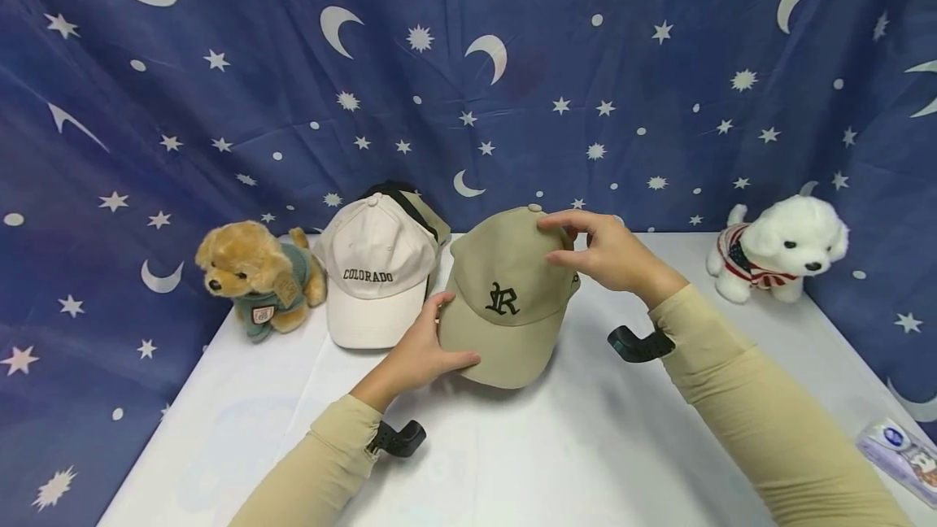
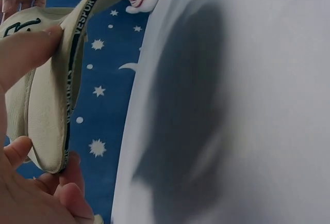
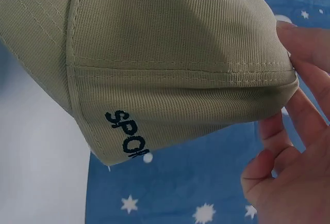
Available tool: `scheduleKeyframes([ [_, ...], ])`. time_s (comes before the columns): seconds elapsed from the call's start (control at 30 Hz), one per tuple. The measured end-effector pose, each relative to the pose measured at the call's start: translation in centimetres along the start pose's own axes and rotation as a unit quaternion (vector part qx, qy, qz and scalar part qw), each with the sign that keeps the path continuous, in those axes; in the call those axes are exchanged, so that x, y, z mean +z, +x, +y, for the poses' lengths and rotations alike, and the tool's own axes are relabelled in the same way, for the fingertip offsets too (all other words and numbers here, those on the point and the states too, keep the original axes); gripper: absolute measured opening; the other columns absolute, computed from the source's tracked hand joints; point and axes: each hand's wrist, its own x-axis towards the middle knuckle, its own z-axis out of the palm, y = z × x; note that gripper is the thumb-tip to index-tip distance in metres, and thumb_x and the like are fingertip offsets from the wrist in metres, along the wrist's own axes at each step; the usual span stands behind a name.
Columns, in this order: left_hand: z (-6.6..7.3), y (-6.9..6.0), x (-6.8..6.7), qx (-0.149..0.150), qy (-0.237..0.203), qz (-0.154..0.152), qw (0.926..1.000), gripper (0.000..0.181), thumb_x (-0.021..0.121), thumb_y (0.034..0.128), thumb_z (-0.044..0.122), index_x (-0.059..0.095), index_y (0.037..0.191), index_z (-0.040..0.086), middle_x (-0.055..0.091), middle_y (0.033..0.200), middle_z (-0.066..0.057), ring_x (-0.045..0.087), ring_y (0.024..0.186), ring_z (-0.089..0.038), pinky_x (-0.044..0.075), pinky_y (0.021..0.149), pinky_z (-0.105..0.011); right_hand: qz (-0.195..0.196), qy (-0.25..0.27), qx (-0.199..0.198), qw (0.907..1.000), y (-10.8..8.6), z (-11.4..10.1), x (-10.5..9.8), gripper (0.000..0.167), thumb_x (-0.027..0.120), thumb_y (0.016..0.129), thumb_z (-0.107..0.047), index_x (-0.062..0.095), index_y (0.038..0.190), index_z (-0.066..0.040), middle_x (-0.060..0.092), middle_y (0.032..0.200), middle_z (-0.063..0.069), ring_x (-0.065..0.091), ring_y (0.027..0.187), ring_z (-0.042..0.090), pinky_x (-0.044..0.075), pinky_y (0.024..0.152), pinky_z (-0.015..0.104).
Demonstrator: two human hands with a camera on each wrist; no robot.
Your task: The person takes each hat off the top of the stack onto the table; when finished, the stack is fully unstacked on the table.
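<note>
A khaki baseball cap with a dark embroidered emblem is tilted with its brim toward me, in the middle of the head view. My left hand grips the left side of the brim. In the left wrist view the thumb lies on one face of the brim, with other fingers at its edge, and lettered tape runs inside the cap. The right hand pinches the upper right of the crown. Dark letters mark the cap's side in the right wrist view, where part of the right hand's grip is hidden.
Left of the held cap, a cream "COLORADO" cap stands before darker headwear. A brown plush dog sits at the left, a white plush dog at the right. A purple packet lies on the white table.
</note>
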Motion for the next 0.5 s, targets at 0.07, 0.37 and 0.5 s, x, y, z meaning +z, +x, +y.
scheduleKeyframes([
  [0.07, 0.2, 0.5, 0.6, 0.0, 0.002, -0.006, 1.0, 0.101, 0.089, 0.0748, 0.021, 0.026, 0.153, 0.007, 0.049, 0.134, -0.018, 0.056, 0.115, -0.03, 0.044, 0.098, -0.046, 0.005, -0.001, 0.007, 1.0, -0.3, 0.4, -0.5, 0.041, 0.076, 0.089, -0.013, 0.067, 0.13, -0.01, 0.065, 0.107, 0.006, 0.051, 0.096, 0.019, 0.038, 0.076, 0.034],
  [0.37, 0.5, 2.7, 3.4, 0.004, -0.01, -0.044, 0.999, 0.099, 0.086, 0.0775, 0.022, 0.024, 0.154, 0.008, 0.049, 0.134, -0.017, 0.057, 0.116, -0.028, 0.046, 0.097, -0.043, 0.023, -0.009, 0.032, 0.9992, -0.9, 2.4, -2.3, 0.042, 0.075, 0.09, -0.016, 0.066, 0.13, -0.006, 0.066, 0.119, 0.01, 0.05, 0.105, 0.021, 0.038, 0.087, 0.04],
  [0.5, 0.7, 3.9, 4.8, 0.009, -0.02, -0.052, 0.9984, 0.099, 0.086, 0.0773, 0.019, 0.024, 0.154, 0.007, 0.047, 0.135, -0.015, 0.057, 0.115, -0.027, 0.046, 0.097, -0.042, 0.036, -0.009, 0.045, 0.9983, -1.2, 3.5, -3.0, 0.041, 0.075, 0.091, -0.016, 0.065, 0.129, -0.004, 0.064, 0.127, 0.013, 0.051, 0.113, 0.025, 0.038, 0.096, 0.046],
])
